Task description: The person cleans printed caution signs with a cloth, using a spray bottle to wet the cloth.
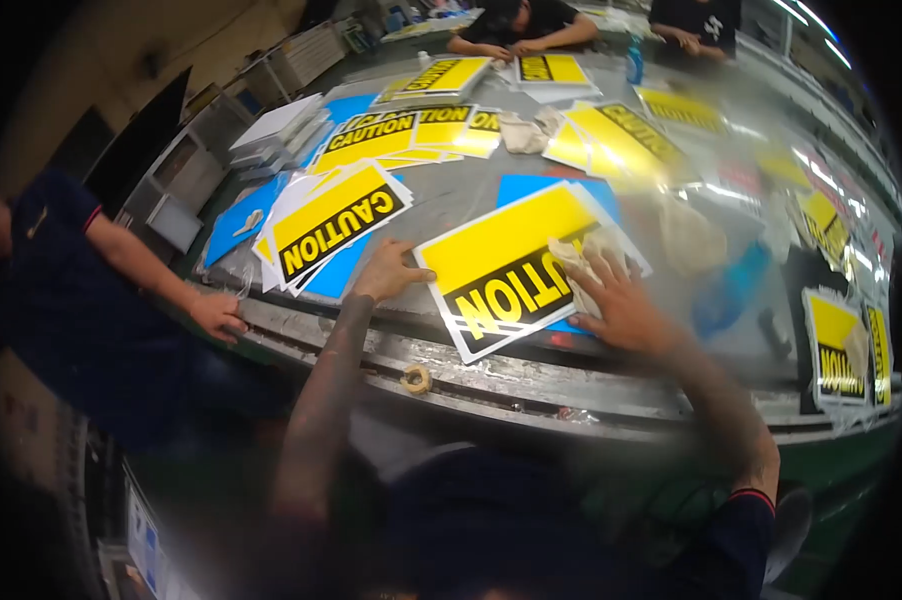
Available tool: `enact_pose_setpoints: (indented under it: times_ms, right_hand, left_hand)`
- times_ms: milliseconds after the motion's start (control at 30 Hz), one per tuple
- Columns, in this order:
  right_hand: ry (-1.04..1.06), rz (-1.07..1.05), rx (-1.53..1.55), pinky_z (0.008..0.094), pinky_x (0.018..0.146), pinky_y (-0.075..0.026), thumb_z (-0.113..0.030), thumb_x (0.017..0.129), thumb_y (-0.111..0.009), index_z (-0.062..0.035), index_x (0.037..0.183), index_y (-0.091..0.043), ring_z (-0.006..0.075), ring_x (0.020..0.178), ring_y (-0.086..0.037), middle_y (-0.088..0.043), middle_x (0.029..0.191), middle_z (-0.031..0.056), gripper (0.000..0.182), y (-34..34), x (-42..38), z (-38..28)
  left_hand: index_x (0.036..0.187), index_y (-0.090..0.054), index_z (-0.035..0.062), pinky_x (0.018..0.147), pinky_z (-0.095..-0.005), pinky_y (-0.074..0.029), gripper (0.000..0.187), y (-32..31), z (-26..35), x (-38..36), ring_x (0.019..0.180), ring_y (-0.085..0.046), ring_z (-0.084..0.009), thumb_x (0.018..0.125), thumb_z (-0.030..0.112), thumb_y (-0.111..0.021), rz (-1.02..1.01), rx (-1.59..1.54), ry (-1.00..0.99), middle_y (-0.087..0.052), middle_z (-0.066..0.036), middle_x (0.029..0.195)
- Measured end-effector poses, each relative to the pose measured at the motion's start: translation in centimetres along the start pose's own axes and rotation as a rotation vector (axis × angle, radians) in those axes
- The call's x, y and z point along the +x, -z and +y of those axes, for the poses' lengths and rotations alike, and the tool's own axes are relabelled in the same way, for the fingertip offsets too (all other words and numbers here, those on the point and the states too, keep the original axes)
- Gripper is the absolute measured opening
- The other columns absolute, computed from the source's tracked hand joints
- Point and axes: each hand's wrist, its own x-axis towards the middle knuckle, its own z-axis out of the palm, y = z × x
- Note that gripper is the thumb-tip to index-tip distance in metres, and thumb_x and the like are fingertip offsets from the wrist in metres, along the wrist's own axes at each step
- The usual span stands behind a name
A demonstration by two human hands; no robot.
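In front of me lies a yellow and black caution sign, tilted on the table with its lettering upside down to me. Its left edge is at my left hand, whose fingers are bent and whose thumb rests on the border. My right hand presses a pale cloth onto the sign's right part, fingers spread over it. The hand and cloth hide some of the lettering. Blue sheeting shows beneath the sign. Left of it sits a fanned stack of caution signs.
More caution signs lie farther back. Rags and a blurred blue bottle are on the table. A tape roll rests at the near edge. A person's hand is at left; another person leans over the far side.
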Motion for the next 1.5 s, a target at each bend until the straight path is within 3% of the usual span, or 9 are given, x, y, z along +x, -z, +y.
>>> enact_pose_setpoints:
  times_ms: [67,100,333,467,633,900,1267,1433,1500]
  right_hand:
    - [0.011,0.088,-0.014,0.0772,0.123,-0.018,-0.062,0.101,-0.061,-0.0233,0.166,-0.042,0.0503,0.160,-0.025,-0.032,0.172,0.0228,0.078,-0.4,-0.3,-0.2]
    - [0.016,0.116,-0.029,0.0765,0.123,-0.018,-0.061,0.101,-0.062,-0.0233,0.165,-0.042,0.0502,0.159,-0.026,-0.033,0.172,0.0228,0.077,-0.8,-0.2,-0.1]
    - [0.025,0.173,-0.037,0.0744,0.123,-0.021,-0.060,0.102,-0.061,-0.0238,0.163,-0.046,0.0494,0.157,-0.031,-0.038,0.169,0.0221,0.072,-1.0,-0.3,-0.3]
    - [0.022,0.185,-0.029,0.0741,0.123,-0.021,-0.063,0.102,-0.060,-0.0250,0.162,-0.047,0.0487,0.158,-0.031,-0.038,0.170,0.0213,0.073,-0.9,-0.5,-0.3]
    - [0.016,0.163,-0.004,0.0723,0.126,-0.018,-0.065,0.101,-0.060,-0.0295,0.164,-0.044,0.0459,0.160,-0.029,-0.039,0.170,0.0193,0.074,-1.0,-0.4,0.0]
    - [-0.016,0.124,0.007,0.0719,0.127,-0.015,-0.065,0.101,-0.060,-0.0289,0.164,-0.045,0.0453,0.161,-0.027,-0.038,0.171,0.0177,0.074,-1.0,-0.2,-0.2]
    - [-0.025,0.082,0.029,0.0716,0.127,-0.016,-0.060,0.101,-0.062,-0.0288,0.165,-0.044,0.0459,0.162,-0.024,-0.034,0.173,0.0183,0.073,-0.3,-0.1,-1.1]
    - [-0.027,0.098,0.000,0.0714,0.127,-0.016,-0.056,0.103,-0.061,-0.0293,0.166,-0.042,0.0456,0.162,-0.025,-0.033,0.173,0.0182,0.072,-1.0,-0.2,-0.6]
    - [-0.027,0.086,0.014,0.0714,0.127,-0.016,-0.054,0.104,-0.060,-0.0293,0.167,-0.041,0.0451,0.161,-0.025,-0.033,0.174,0.0173,0.070,-0.6,-0.2,-0.6]
  left_hand:
    - [0.137,-0.069,-0.0048,0.106,-0.0430,-0.053,0.086,0.3,-0.2,1.0,0.121,-0.065,-0.0389,0.070,0.043,-0.097,-0.054,0.029,-0.007,-0.060,-0.025,0.137]
    - [0.133,-0.072,-0.0049,0.101,-0.0424,-0.055,0.082,-0.2,-0.4,0.5,0.117,-0.067,-0.0385,0.070,0.041,-0.097,0.072,0.133,-0.063,-0.066,-0.026,0.131]
    - [0.128,-0.073,-0.0075,0.097,-0.0393,-0.056,0.071,0.3,-0.5,0.7,0.107,-0.074,-0.0312,0.071,0.028,-0.097,-0.021,-0.091,0.005,-0.077,-0.024,0.121]
    - [0.143,-0.064,-0.0014,0.097,-0.0367,-0.054,0.066,1.1,-3.2,2.2,0.105,-0.071,-0.0232,0.084,0.012,-0.090,-0.143,-0.305,0.025,-0.077,-0.012,0.118]
    - [0.131,-0.068,0.0022,0.084,-0.0264,-0.054,0.040,2.4,-3.3,1.8,0.100,-0.068,-0.0135,0.093,0.006,-0.081,-0.185,-0.519,0.062,-0.074,-0.006,0.114]
    - [0.131,-0.069,0.0044,0.083,-0.0270,-0.054,0.040,1.0,-4.2,0.9,0.100,-0.067,-0.0097,0.096,0.015,-0.083,-0.079,-0.853,0.071,-0.074,-0.001,0.113]
    - [0.127,-0.072,0.0072,0.079,-0.0260,-0.053,0.042,1.9,-2.6,0.4,0.099,-0.063,-0.0081,0.098,0.036,-0.084,-0.066,-0.816,0.199,-0.071,0.002,0.110]
    - [0.150,-0.064,0.0094,0.088,-0.0357,-0.051,0.078,1.5,-1.1,0.5,0.113,-0.059,-0.0164,0.097,0.066,-0.073,-0.086,-0.534,0.133,-0.069,-0.003,0.136]
    - [0.150,-0.064,0.0093,0.095,-0.0348,-0.050,0.067,1.9,-0.2,-0.5,0.122,-0.060,-0.0178,0.102,0.055,-0.072,-0.058,-0.600,0.038,-0.069,-0.002,0.140]
